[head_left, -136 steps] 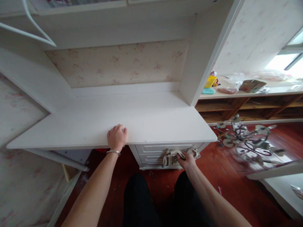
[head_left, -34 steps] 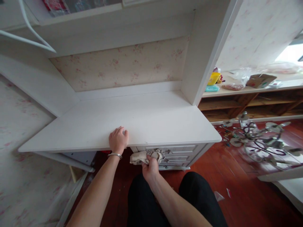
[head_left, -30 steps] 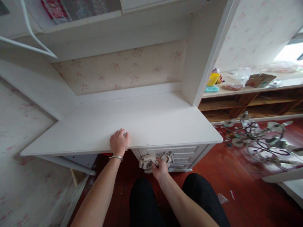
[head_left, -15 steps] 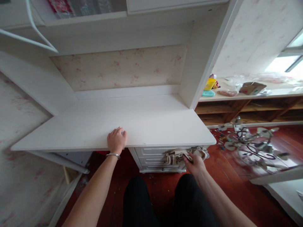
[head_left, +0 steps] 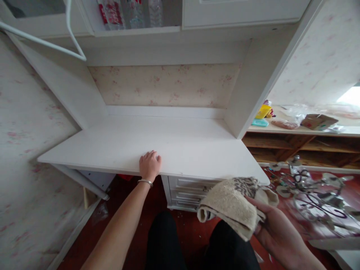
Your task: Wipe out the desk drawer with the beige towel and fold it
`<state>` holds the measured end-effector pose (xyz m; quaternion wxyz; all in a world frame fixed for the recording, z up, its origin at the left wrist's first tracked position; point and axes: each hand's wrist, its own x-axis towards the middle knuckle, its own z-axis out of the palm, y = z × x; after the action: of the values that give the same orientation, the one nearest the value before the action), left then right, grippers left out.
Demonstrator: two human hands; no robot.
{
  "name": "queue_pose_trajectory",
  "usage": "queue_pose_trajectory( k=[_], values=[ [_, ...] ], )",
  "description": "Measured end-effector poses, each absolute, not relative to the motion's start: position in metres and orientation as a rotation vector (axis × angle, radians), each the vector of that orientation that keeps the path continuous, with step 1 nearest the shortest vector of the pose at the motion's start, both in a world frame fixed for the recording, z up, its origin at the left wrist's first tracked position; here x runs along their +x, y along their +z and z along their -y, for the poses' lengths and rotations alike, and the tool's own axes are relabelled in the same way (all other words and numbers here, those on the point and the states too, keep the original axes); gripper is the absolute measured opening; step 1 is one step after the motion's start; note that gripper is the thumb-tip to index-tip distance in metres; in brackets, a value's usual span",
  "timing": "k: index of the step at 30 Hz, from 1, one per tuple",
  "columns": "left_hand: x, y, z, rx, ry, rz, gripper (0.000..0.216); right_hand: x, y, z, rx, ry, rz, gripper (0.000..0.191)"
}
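My left hand (head_left: pixel 150 165) rests palm down on the front edge of the white desk (head_left: pixel 182 138), fingers laid on its top and a metal bangle at the wrist. On the right, my right hand (head_left: pixel 270 221) grips a folded beige cloth (head_left: pixel 230 202) with a dark pattern on part of it. The cloth is held up in front of the desk's right corner and covers part of the drawers (head_left: pixel 185 187) below. My right fingers are partly hidden by the fabric.
Above the desk is a hutch shelf with clear bottles (head_left: pixel 135 13). A white bent rod (head_left: pixel 75 52) hangs at upper left. To the right stands a low wooden shelf (head_left: pixel 270 144) with bags on top, and a chandelier (head_left: pixel 315 187) lies on the red floor.
My right hand has lifted the cloth up and nearer to me, turning it so its plain beige side shows. My left hand stays on the desk edge while the view has shifted.
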<state>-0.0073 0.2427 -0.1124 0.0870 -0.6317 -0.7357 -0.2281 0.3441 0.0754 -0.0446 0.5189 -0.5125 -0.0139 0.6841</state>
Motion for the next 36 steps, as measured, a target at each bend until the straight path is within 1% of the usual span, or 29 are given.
queue_pose_trajectory(
  k=[4, 8, 12, 14, 16, 18, 20, 24, 27, 29, 31, 34, 36],
  values=[
    [-0.009, -0.115, -0.244, -1.871, -0.703, 2.197, 0.035, 0.299, -0.009, -0.108, -1.014, 1.823, 0.135, 0.030],
    [-0.009, -0.114, -0.243, -1.872, -0.678, 2.210, 0.033, 0.246, 0.011, -0.171, -0.731, 1.715, 0.205, 0.031],
    [-0.008, -0.112, -0.242, -1.859, -0.672, 2.193, 0.032, 0.201, 0.000, -0.229, -0.501, 1.627, 0.190, 0.029],
    [-0.008, -0.113, -0.243, -1.849, -0.677, 2.180, 0.033, 0.185, -0.019, -0.245, -0.571, 1.709, 0.213, 0.022],
    [-0.009, -0.114, -0.243, -1.844, -0.688, 2.163, 0.033, 0.175, -0.042, -0.251, -0.809, 1.796, 0.238, 0.015],
    [-0.009, -0.116, -0.244, -1.840, -0.704, 2.146, 0.033, 0.173, -0.060, -0.248, -0.987, 1.807, 0.269, 0.014],
    [-0.010, -0.117, -0.245, -1.833, -0.718, 2.138, 0.033, 0.178, -0.070, -0.239, -1.019, 1.825, 0.320, 0.013],
    [-0.011, -0.117, -0.245, -1.834, -0.716, 2.135, 0.032, 0.203, -0.063, -0.212, -1.085, 1.938, 0.459, 0.013],
    [-0.010, -0.116, -0.245, -1.845, -0.698, 2.151, 0.032, 0.229, -0.053, -0.197, -1.170, 1.959, 0.671, 0.022],
    [-0.010, -0.115, -0.245, -1.852, -0.681, 2.167, 0.033, 0.251, -0.049, -0.194, -1.180, 1.872, 0.833, 0.026],
    [-0.010, -0.115, -0.245, -1.855, -0.667, 2.179, 0.033, 0.280, -0.050, -0.201, -1.223, 1.682, 0.949, 0.023],
    [-0.009, -0.113, -0.246, -1.858, -0.650, 2.193, 0.033, 0.340, -0.057, -0.224, -1.454, 1.237, 1.074, 0.017],
    [-0.008, -0.113, -0.246, -1.859, -0.644, 2.207, 0.033, 0.388, -0.066, -0.241, -1.759, 0.819, 1.194, 0.021]
  ],
)
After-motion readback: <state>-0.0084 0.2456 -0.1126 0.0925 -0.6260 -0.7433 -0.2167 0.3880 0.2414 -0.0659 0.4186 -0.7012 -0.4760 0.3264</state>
